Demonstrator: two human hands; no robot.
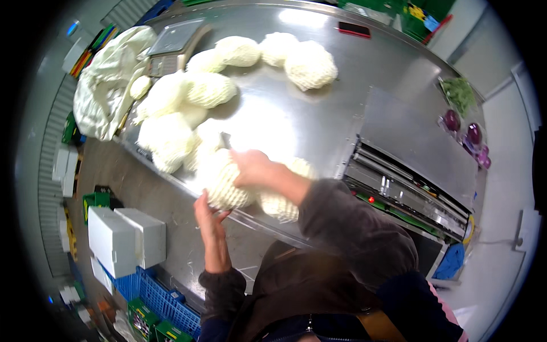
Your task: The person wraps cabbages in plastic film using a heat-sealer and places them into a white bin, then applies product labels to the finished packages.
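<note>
A plump white bundle in foam netting [226, 183] lies at the near edge of the steel table. Cupped beneath its near-left side is my left hand [212, 231], thumb and fingers curved against it. My right hand [253, 169], blurred by motion, comes over from the right with its fingers bent onto the bundle's upper side. Another netted bundle [279, 202] lies partly under my right forearm. To the left, more white bundles [166, 139] are heaped together, and two-lobed ones [310, 65] lie farther back. What the netting encloses is hidden.
A scale [174, 45] and a large white sack [108, 85] stand at the far left. On the right is a wrapping machine [407, 191], with purple vegetables [474, 134] beyond it. A phone [354, 29] lies at the back. White boxes [114, 242] and blue crates [165, 302] are below left.
</note>
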